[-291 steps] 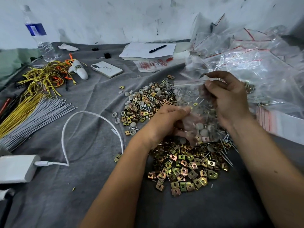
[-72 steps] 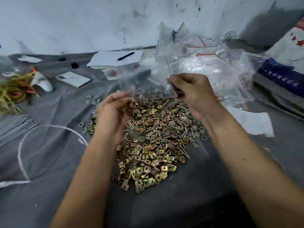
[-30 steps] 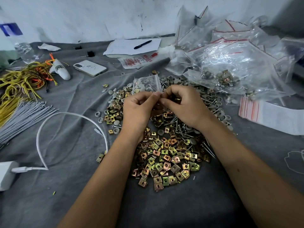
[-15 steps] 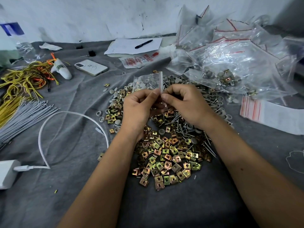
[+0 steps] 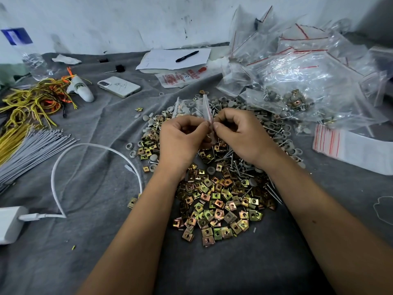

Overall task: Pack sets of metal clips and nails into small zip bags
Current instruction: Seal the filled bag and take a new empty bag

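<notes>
A small zip bag (image 5: 192,106) was held up just above the far edge of the clip pile (image 5: 214,201), presumably so spilled parts would drop back onto stock; its red-striped mouth was pinched between the left hand (image 5: 180,141) and right hand (image 5: 240,135), fingertips pressed together on the strip, likely to work the seal open or shut; which one could not be told. Nails (image 5: 236,165) were lying on the pile's right side, within reach; filled bags (image 5: 297,86) were heaped beyond the pile to the right, apparently kept clear of loose stock.
</notes>
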The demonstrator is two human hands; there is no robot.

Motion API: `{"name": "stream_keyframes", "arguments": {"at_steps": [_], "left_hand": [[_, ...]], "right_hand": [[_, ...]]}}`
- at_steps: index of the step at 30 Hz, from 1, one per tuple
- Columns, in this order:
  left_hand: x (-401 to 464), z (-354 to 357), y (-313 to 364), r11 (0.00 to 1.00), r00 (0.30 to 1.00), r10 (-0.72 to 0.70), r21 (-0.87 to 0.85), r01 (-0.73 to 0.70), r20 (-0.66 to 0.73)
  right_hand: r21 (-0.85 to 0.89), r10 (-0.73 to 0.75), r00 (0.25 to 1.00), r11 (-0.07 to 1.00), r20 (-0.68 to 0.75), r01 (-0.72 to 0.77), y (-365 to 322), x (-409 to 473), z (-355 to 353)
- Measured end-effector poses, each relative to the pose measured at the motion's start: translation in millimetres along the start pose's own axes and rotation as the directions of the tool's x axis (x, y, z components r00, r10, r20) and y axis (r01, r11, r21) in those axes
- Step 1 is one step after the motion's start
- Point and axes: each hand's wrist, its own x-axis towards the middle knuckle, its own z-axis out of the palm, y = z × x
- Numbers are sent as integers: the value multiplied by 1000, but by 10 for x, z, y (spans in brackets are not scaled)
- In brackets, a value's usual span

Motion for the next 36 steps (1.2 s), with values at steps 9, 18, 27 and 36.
{"name": "stream_keyframes", "arguments": {"at_steps": [9, 18, 27, 36], "left_hand": [[-41, -4, 4, 998, 997, 13, 67, -18, 79], [-27, 24, 88, 942, 968, -183, -252, 222, 169], [-58, 16, 62, 993, 990, 40, 103, -55, 138], [-55, 49, 43, 803, 939, 329, 496, -332, 96]], "right_hand": [[-40, -14, 999, 999, -35, 12, 3, 6, -29], [361, 57, 994, 929, 88, -85, -36, 10, -34], [205, 55, 998, 977, 32, -60, -31, 18, -72], [-74, -30, 999, 997, -14, 29, -81, -9, -61]]}}
